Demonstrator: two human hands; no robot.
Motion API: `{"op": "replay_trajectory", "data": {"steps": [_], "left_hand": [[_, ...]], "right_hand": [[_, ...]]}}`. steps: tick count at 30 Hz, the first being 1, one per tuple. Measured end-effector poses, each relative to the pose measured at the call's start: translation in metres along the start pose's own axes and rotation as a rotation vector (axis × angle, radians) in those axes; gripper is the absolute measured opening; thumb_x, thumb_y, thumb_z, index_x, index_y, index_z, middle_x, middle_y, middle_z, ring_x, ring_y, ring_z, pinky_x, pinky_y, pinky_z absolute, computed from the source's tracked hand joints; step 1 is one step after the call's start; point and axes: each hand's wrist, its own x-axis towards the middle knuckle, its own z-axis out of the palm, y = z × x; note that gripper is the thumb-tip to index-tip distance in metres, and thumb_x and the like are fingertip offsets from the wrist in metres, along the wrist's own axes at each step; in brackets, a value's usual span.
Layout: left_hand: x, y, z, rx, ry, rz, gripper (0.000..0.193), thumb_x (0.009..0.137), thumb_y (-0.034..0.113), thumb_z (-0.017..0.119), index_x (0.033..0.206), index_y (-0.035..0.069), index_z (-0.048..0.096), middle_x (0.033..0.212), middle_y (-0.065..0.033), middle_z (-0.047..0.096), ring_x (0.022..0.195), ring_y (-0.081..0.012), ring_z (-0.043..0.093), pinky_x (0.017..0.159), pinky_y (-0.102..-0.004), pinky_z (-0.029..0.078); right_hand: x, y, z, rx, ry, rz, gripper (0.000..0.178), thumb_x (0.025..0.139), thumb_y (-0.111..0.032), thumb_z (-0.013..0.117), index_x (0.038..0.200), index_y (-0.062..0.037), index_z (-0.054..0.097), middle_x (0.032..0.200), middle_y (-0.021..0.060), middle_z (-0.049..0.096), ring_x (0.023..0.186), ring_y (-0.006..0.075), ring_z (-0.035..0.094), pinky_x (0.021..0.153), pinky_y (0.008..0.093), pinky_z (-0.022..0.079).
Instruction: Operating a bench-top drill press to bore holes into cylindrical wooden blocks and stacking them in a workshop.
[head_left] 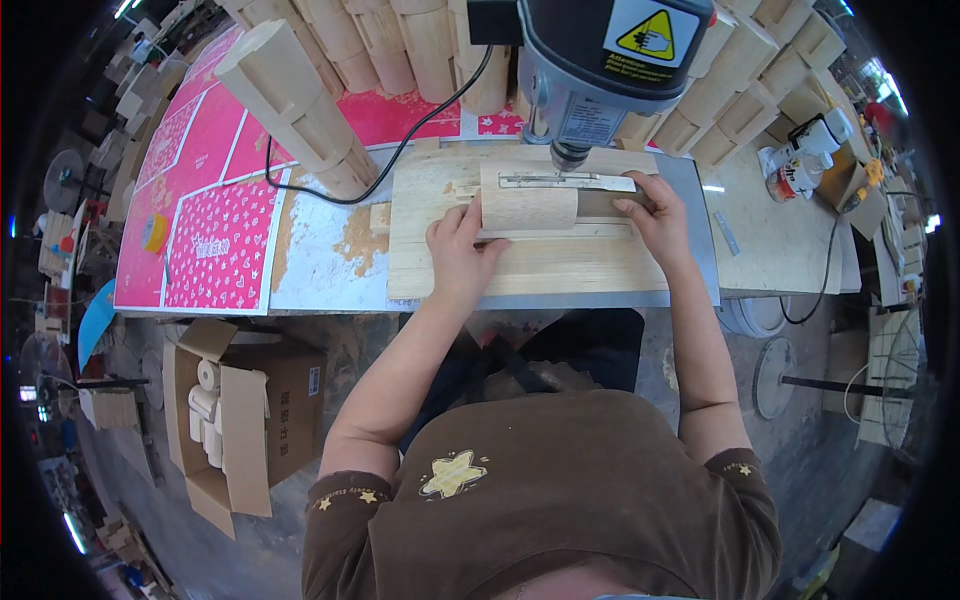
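On a pale wooden board (430, 270) lies a light, rounded wooden piece (528, 208), below the chuck (568, 156) of a drill press (600, 60). Along its top runs a narrow, slotted white strip (610, 183), and a brown flat part (597, 205) shows at its right end. My left hand (460, 250) grips the wooden piece's left end, with the thumb along its near edge. The thumb and fingers of my right hand (657, 218) close on the strip's right end. Whether a drill bit touches the wood cannot be made out.
A tall wooden column (300, 110) stands left of the press, near a black cable (400, 150). More stacked wooden pieces (735, 75) line the back. At right are a white bottle (790, 175) and a small blade-like tool (726, 232). An open carton (245, 430) sits on the floor.
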Motion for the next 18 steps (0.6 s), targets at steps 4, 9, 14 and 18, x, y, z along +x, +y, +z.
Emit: {"op": "replay_trajectory", "data": {"steps": [4, 9, 14, 18], "left_hand": [[0.001, -0.004, 0.004, -0.074, 0.032, 0.050, 0.070, 0.056, 0.017, 0.078, 0.120, 0.005, 0.053, 0.091, -0.0066, 0.059, 0.087, -0.0217, 0.055, 0.082, -0.0363, 0.034], [0.004, -0.004, -0.002, -0.379, -0.059, -0.212, 0.057, 0.060, 0.017, 0.076, 0.112, 0.005, 0.058, 0.090, -0.0063, 0.059, 0.086, -0.0196, 0.055, 0.083, -0.0361, 0.033], [0.005, -0.008, -0.007, -0.152, -0.138, -0.092, 0.055, 0.062, 0.018, 0.076, 0.112, 0.007, 0.059, 0.092, -0.0038, 0.058, 0.087, -0.0184, 0.054, 0.086, -0.0364, 0.028], [0.004, -0.012, -0.004, -0.087, -0.134, -0.044, 0.056, 0.062, 0.018, 0.076, 0.115, 0.010, 0.058, 0.091, -0.0030, 0.058, 0.087, -0.0185, 0.053, 0.084, -0.0365, 0.028]], "right_hand": [[0.001, -0.007, -0.015, 0.086, -0.135, 0.085, 0.032, 0.074, -0.004, 0.070, 0.105, -0.0030, 0.060, 0.090, 0.0016, 0.055, 0.071, 0.0077, 0.050, 0.060, 0.0216, 0.043], [0.036, -0.054, -0.065, -0.029, -0.231, 0.070, 0.031, 0.079, -0.012, 0.068, 0.109, -0.0071, 0.060, 0.089, 0.0002, 0.056, 0.064, 0.0060, 0.048, 0.058, 0.0201, 0.042], [0.121, -0.126, -0.099, -0.007, 0.272, -0.297, 0.029, 0.089, -0.030, 0.052, 0.100, -0.0049, 0.062, 0.076, -0.0001, 0.056, 0.062, 0.0077, 0.049, 0.056, 0.0228, 0.041], [0.155, -0.149, -0.070, -0.146, 0.275, -0.328, 0.038, 0.089, -0.028, 0.043, 0.085, 0.0035, 0.063, 0.075, 0.0160, 0.063, 0.072, 0.0231, 0.060, 0.067, 0.0343, 0.045]]}}
